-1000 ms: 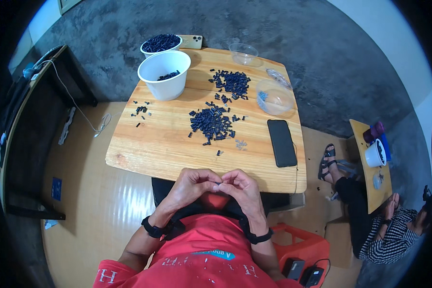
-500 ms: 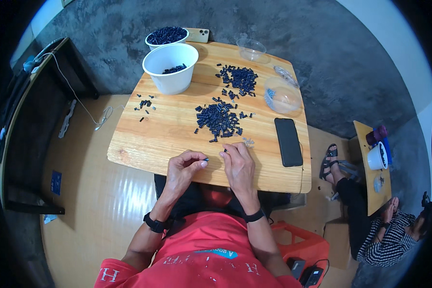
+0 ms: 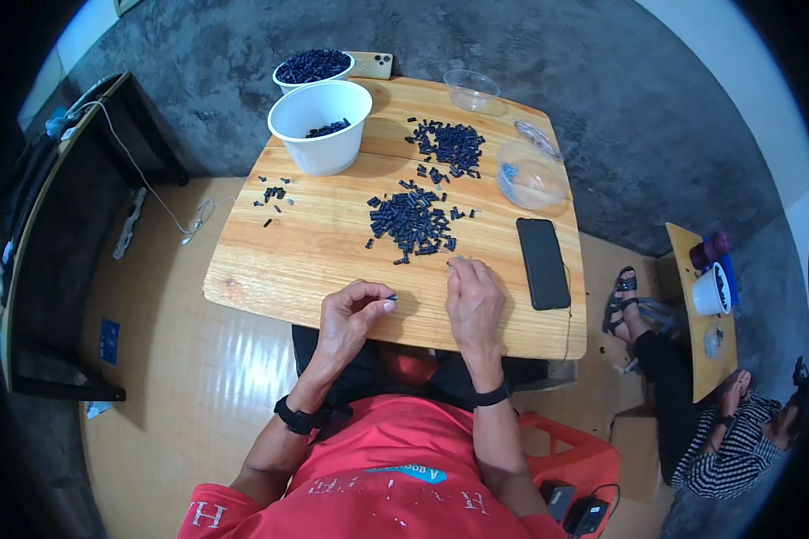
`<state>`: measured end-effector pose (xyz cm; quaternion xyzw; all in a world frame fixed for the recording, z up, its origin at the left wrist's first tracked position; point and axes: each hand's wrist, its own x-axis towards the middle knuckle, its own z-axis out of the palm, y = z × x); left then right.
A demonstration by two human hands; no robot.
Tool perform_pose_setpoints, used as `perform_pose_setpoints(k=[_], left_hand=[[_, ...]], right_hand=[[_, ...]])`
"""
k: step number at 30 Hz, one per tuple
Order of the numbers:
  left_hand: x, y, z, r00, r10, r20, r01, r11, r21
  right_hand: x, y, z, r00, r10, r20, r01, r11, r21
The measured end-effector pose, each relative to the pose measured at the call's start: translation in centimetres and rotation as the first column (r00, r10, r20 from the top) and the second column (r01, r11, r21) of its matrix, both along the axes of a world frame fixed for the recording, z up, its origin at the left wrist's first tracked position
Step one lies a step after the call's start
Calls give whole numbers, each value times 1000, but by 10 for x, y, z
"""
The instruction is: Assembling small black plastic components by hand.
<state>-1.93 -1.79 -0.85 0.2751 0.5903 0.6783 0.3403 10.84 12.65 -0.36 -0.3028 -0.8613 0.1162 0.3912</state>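
My left hand (image 3: 346, 325) is closed above the table's near edge, with a small dark cylindrical piece (image 3: 393, 297) pinched between thumb and forefinger. Farther right, my right hand (image 3: 475, 304) has its fingertips down on the tabletop at a few tiny clear pieces (image 3: 458, 258), which it mostly covers. Its fingers are drawn together; whatever they hold is hidden. Just beyond both hands lies a loose pile of short dark cylindrical pieces (image 3: 411, 223). Behind it is a second pile (image 3: 454, 148) of similar pieces, and several more small pieces (image 3: 275, 193) are scattered at the left.
Two white tubs stand at the back left: the near tub (image 3: 315, 153) partly filled, the far one (image 3: 280, 87) heaped with dark pieces. Clear plastic bowls (image 3: 548, 184) and a black phone (image 3: 543, 265) line the right side. Another person (image 3: 728, 449) sits beside a small table (image 3: 712, 359).
My right hand has moved right and slightly away from me, over to the tiny clear pieces. The left hand keeps its pinch on the dark piece, nearly still.
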Motion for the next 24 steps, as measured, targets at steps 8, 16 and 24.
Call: perform_pose_setpoints(k=[8, 16, 24], left_hand=[[6, 10, 12, 996, 22, -89, -23, 1000, -12], [16, 11, 15, 998, -66, 23, 64, 995, 70], [21, 11, 17, 957, -35, -289, 61, 995, 81]], right_hand=[[11, 4, 5, 939, -81, -333, -66, 911, -408], [32, -44, 21, 832, 73, -550, -506, 507, -698], [31, -47, 23, 826, 57, -561, -521, 457, -721]])
